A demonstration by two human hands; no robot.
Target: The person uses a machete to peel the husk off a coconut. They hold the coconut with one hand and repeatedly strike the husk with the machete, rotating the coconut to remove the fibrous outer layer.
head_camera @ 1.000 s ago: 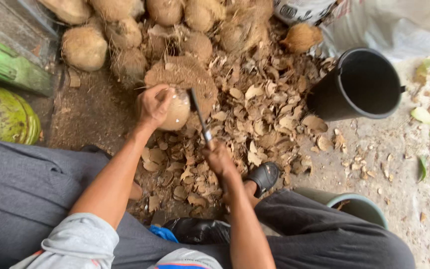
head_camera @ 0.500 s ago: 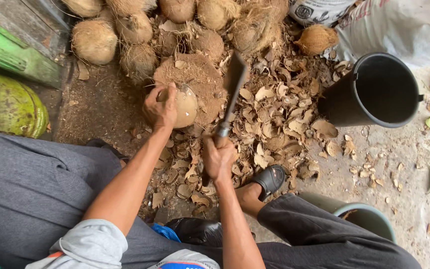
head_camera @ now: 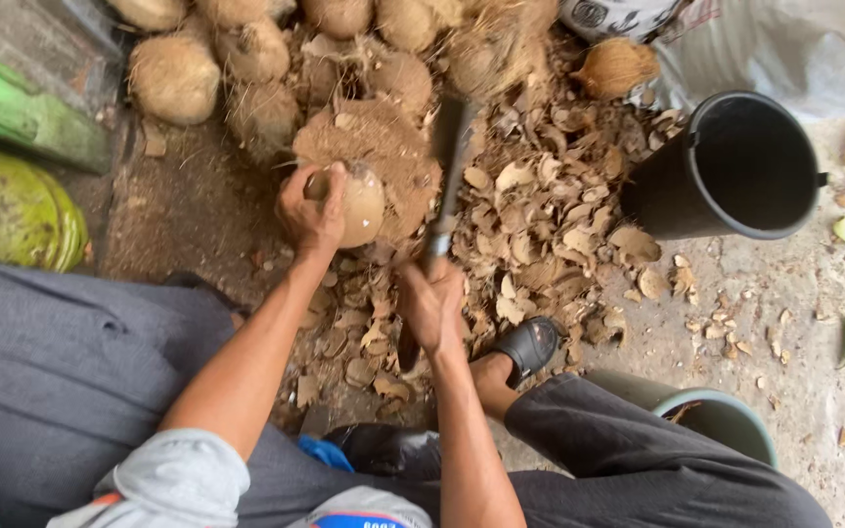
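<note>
Left hand steadies coconut; right hand grips cleaver.

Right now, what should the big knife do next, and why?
Probably chop down onto the coconut. The right hand holds the knife lifted, blade blurred above the stump, while the left hand steadies the half-peeled coconut there. Best aim at the side away from those fingers.
</note>
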